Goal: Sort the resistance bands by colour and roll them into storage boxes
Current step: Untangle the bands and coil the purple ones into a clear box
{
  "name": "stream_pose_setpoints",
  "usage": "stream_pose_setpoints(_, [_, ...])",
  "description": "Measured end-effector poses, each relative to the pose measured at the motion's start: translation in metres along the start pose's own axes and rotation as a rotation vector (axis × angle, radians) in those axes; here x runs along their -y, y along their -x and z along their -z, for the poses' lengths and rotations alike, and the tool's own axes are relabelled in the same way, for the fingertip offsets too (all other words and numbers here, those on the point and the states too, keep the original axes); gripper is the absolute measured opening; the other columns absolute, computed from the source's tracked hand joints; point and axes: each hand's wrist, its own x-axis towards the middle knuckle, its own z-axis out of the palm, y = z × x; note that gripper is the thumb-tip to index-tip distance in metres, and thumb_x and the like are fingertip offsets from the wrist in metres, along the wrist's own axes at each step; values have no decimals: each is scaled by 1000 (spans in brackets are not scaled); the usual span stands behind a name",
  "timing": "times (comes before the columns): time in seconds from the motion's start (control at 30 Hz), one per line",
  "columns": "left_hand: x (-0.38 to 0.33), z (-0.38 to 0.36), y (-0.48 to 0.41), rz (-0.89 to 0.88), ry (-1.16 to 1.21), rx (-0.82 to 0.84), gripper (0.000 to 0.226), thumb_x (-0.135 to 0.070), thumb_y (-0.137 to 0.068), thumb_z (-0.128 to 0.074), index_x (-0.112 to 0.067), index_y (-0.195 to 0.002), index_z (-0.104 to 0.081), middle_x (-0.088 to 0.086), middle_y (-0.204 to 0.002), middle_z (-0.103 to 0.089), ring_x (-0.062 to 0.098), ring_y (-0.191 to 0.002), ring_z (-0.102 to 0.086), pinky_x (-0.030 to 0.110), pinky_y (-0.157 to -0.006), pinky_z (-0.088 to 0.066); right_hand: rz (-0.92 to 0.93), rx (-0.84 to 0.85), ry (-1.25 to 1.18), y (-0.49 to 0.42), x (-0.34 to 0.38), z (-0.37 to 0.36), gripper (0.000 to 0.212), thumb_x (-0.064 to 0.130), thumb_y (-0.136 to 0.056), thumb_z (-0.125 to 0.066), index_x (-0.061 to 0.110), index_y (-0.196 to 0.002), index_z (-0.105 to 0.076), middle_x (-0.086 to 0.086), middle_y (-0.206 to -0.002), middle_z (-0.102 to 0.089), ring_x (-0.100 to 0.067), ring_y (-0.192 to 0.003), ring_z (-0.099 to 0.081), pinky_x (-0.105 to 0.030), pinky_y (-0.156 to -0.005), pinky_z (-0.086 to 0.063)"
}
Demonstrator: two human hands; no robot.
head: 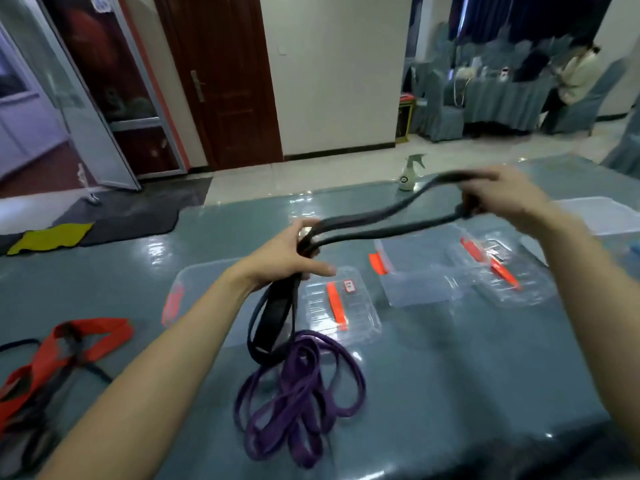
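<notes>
A black resistance band (367,226) stretches in the air between my two hands above the table. My left hand (287,256) grips it near the middle, and folded loops of the band hang down below that hand. My right hand (502,199) grips its far end, raised and blurred. A pile of purple bands (298,393) lies on the table in front of me. Red and black bands (65,344) lie tangled at the left. Clear storage boxes with orange latches (343,306) (422,271) stand behind the purple pile.
The grey-blue table (467,368) carries loose clear lids (505,268) and another clear box (602,216) at the right. A spray bottle (408,173) stands at the far edge. A person sits at a covered table in the far right background.
</notes>
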Motion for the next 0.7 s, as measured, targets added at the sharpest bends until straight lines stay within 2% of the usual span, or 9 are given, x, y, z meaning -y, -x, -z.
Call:
stream_pose_setpoints(0.13, [-8,-107,-57,26,131,-139,54,0,-95,-79,-18,-140,-55,-3,-81,-73,15,-61,-61,33,-67,-59,-293,248,154,43,-177,-8,33,-7,-100,-48,3,-114,-75,-23,-85,-74,-31,-59,-74,-44,-64,-62])
stream_pose_setpoints(0.27, [-4,-230,-112,147,309,-230,28,1,-101,-72,3,-128,-67,2,-81,-62,8,-57,-62,50,-94,-65,-359,408,17,106,-268,-27,53,-5,-99,-39,36,-120,-65,-6,-113,-73,-26,-58,-72,-41,-57,-59])
stream_pose_setpoints(0.37, [6,-291,-135,287,448,-305,11,-7,-104,-69,-1,-113,-69,7,-72,-55,18,-57,-59,43,-85,-68,-419,428,-175,125,-291,-17,38,31,-99,-49,59,-116,-67,-7,-100,-76,-19,-62,-65,-41,-60,-53])
stream_pose_setpoints(0.43, [8,-323,-144,365,571,-333,13,-13,-104,-67,-8,-115,-63,6,-64,-62,24,-63,-70,37,-73,-64,-400,455,-225,132,-307,-6,24,64,-94,-62,67,-118,-63,9,-102,-75,-5,-76,-68,-33,-71,-52])
stream_pose_setpoints(0.47, [10,-339,-148,388,622,-344,12,-15,-105,-66,-10,-115,-61,6,-63,-66,26,-67,-73,36,-74,-59,-364,458,-185,135,-317,-1,42,79,-86,-69,69,-126,-58,20,-115,-72,5,-93,-67,-29,-83,-53])
stream_pose_setpoints(0.53, [12,-368,-157,421,729,-369,11,-16,-106,-64,-11,-113,-57,4,-64,-65,28,-75,-72,42,-84,-54,-351,404,-30,140,-334,5,96,92,-64,-80,63,-147,-42,28,-143,-55,8,-125,-58,-33,-104,-53])
stream_pose_setpoints(0.6, [13,-396,-165,455,856,-403,14,-15,-107,-63,-10,-116,-55,3,-67,-56,31,-84,-69,49,-101,-57,-375,310,71,142,-340,7,138,98,-47,-81,53,-162,-21,28,-149,-43,3,-126,-55,-34,-104,-54])
stream_pose_setpoints(0.63, [11,-410,-169,467,907,-408,15,-15,-107,-63,-9,-119,-55,4,-71,-53,32,-89,-69,50,-108,-58,-373,258,83,143,-342,7,142,99,-44,-81,55,-163,-17,28,-144,-44,1,-121,-57,-33,-99,-55])
stream_pose_setpoints(0.7, [2,-435,-176,486,970,-378,13,-14,-108,-62,-7,-118,-57,5,-75,-52,31,-94,-71,51,-111,-57,-327,128,65,143,-347,13,120,95,-52,-83,60,-155,-34,26,-127,-52,0,-111,-63,-29,-91,-57])
